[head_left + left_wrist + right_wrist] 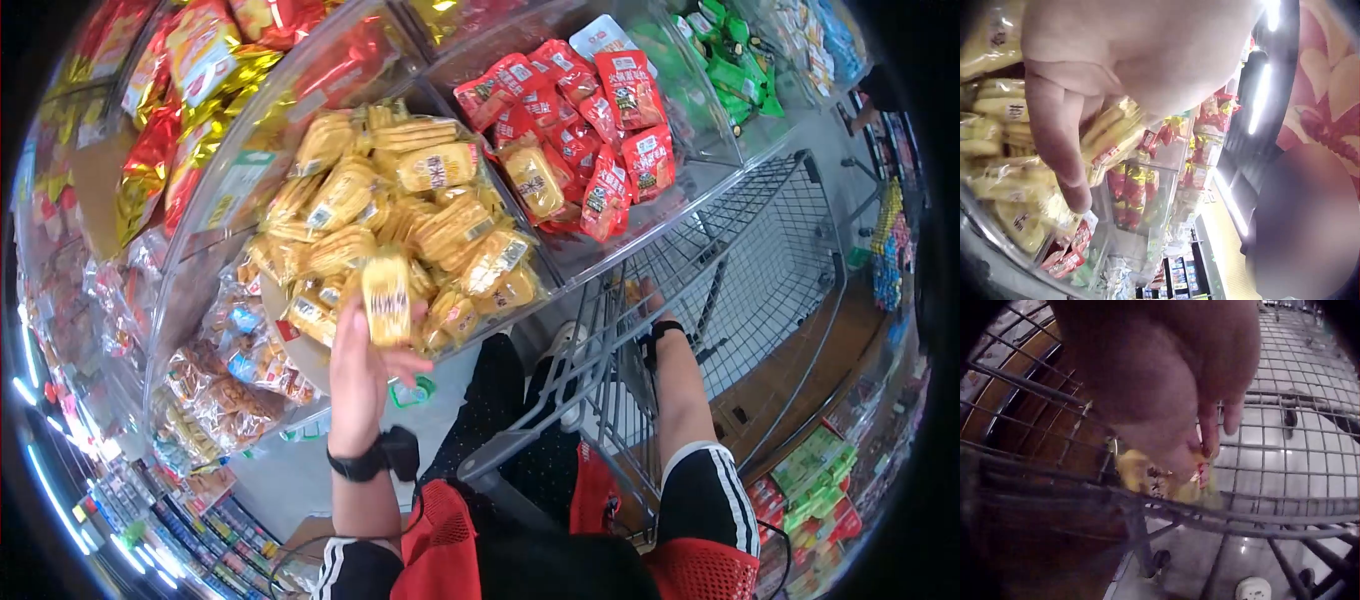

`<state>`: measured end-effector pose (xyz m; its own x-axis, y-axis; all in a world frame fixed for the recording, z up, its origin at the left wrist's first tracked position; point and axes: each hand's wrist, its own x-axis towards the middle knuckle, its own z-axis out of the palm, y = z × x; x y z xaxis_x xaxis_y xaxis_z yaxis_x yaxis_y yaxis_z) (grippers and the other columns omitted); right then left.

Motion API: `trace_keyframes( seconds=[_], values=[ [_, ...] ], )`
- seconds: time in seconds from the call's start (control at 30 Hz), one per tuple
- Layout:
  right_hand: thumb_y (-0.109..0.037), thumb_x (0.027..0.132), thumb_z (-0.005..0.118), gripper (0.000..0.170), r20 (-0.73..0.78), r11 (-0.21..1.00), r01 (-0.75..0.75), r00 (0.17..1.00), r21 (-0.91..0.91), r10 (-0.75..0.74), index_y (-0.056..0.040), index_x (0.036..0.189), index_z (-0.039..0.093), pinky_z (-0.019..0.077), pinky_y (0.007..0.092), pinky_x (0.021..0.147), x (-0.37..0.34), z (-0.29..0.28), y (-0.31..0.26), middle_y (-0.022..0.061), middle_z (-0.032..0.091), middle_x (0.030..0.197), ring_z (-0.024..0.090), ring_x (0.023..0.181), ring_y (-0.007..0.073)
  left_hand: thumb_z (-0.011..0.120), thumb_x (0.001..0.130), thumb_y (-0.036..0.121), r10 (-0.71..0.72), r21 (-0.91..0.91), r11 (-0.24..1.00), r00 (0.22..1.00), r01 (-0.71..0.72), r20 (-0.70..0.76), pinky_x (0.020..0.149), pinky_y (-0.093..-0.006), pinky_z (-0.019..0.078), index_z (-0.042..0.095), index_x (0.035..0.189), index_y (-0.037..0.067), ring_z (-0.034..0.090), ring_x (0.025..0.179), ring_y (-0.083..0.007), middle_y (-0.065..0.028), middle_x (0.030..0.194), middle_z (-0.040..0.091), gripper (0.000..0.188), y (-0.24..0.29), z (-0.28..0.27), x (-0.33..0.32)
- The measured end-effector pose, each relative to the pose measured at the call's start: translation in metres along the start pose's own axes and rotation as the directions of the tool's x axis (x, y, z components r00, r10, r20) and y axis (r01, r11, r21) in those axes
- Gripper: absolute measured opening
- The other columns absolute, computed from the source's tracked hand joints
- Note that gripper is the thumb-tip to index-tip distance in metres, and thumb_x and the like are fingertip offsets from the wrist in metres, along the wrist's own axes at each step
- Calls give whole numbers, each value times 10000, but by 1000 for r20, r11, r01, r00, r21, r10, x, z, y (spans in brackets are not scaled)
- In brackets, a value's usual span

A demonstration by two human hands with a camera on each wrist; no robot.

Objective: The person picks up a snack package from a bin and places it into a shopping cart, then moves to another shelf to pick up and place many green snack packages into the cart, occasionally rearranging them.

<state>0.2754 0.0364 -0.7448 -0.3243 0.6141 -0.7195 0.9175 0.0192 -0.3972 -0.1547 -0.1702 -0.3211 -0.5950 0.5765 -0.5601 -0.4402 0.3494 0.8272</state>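
In the head view the left hand (362, 375) holds a yellow snack pack (387, 300) upright above a heap of similar yellow packs (440, 230) in a clear bin. The left wrist view shows that hand (1116, 69) from close by, its fingers round a yellow pack (1110, 137). At the shopping cart (770, 230), the right hand (648, 305) reaches in over the wire side. Seen from the right wrist, the right hand (1179, 406) grips a yellow pack (1147, 475) inside the wire basket (1285, 456); its fingers partly cover the pack.
Red packets (610, 110) fill the neighbouring bin, with one yellow pack (535, 182) lying on them. Green packets (735, 75) are further right. Bagged snacks (230, 380) lie at the left. The cart handle (500, 450) is close to the person's legs.
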Motion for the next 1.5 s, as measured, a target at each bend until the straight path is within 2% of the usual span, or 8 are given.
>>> trace_keyframes(
  seconds=[0.2,0.4,0.73,0.83,0.93,1.13,1.27,1.5],
  values=[
    [-288,892,571,395,-220,995,-35,975,-98,13,-29,1168,462,482,482,819,-82,-113,-53,286,628,1035,598,1006,448,465,1006,237,102,364,929,991,-63,-89,470,-245,516,297,1443,99,667,579,-176,-156,865,669,488,13,4,-1],
    [-35,907,486,99,-368,890,231,927,394,-77,-46,992,435,433,279,577,-294,-239,-206,28,553,820,495,650,99,480,997,198,130,288,949,991,-131,24,475,-237,493,325,1427,90,658,572,-159,-127,828,677,471,26,-37,-49],
    [-146,914,590,269,-187,676,724,690,140,-699,-15,1138,518,502,351,795,-283,-141,-471,152,634,1002,631,908,244,491,985,205,121,164,975,976,-152,183,480,-239,472,470,1308,77,628,559,-131,-110,854,693,348,-1,-118,-101],
    [-136,869,609,246,-154,608,793,596,-38,-788,-14,1079,567,502,405,795,-244,-117,-473,203,638,989,626,905,334,478,987,186,170,197,959,969,-204,178,491,-232,477,485,1298,64,622,561,-123,-101,858,693,333,-7,-137,-110],
    [-168,840,560,223,-538,754,605,559,-255,-631,-46,1021,607,488,475,824,-237,-139,-454,211,647,975,603,948,400,470,984,178,181,205,955,969,-214,166,506,-221,463,505,1276,57,617,581,-113,-84,869,687,318,-8,-154,-120],
    [-393,778,656,635,-249,903,265,900,-339,-357,-150,1340,485,471,445,902,-173,-156,-352,197,653,1105,607,1064,381,477,988,197,133,149,978,988,-144,78,517,-211,439,537,1252,79,603,600,-101,-71,875,688,296,-41,-194,-132],
    [-573,684,709,772,-284,836,65,924,-544,-256,-135,1283,496,460,525,882,-224,-160,-417,158,602,1228,589,1116,359,491,977,214,124,160,980,992,-123,3,596,-254,499,558,1241,95,617,638,-106,-57,879,693,297,-57,-197,-143],
    [-134,719,694,616,-307,879,473,828,-64,-469,45,1231,401,513,386,847,-152,-175,-355,210,614,1114,630,988,339,520,966,153,233,116,966,972,-233,17,636,-263,509,547,1236,58,616,671,-108,-63,885,675,288,-37,-197,-170]
  ],
)
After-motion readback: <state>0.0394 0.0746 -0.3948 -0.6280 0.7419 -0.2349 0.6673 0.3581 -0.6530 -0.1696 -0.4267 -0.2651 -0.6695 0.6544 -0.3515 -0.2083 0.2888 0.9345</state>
